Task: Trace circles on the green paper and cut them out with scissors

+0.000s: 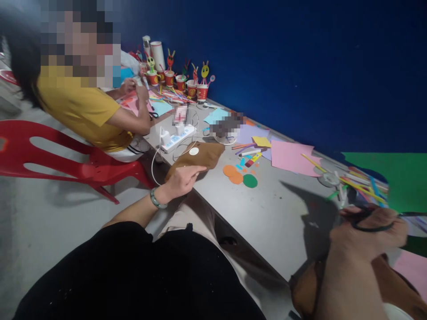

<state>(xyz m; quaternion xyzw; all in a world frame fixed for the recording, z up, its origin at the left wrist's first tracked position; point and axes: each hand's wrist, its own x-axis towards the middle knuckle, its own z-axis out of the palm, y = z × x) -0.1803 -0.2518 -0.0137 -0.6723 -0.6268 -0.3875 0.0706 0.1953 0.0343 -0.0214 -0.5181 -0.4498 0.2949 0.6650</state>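
My left hand (183,181), with a green bangle at its wrist, rests by the table's near edge on a brown cloth-like item (208,155) with a round white sticker; its fingers look closed, and what they may pinch is hidden. Over the right side of the table, my right hand (370,229) is wrapped round the dark handles of scissors (373,227). Orange paper circles (236,178) and a green circle (250,180) lie between the hands. Pink paper (293,156) is behind them.
A person in a yellow shirt (83,106) sits at the left by a red chair (106,169). A power strip (178,140) with cables lies near the brown item. Red cups (202,92) with paper figures line the wall. A brown bag (307,289) is below my right hand.
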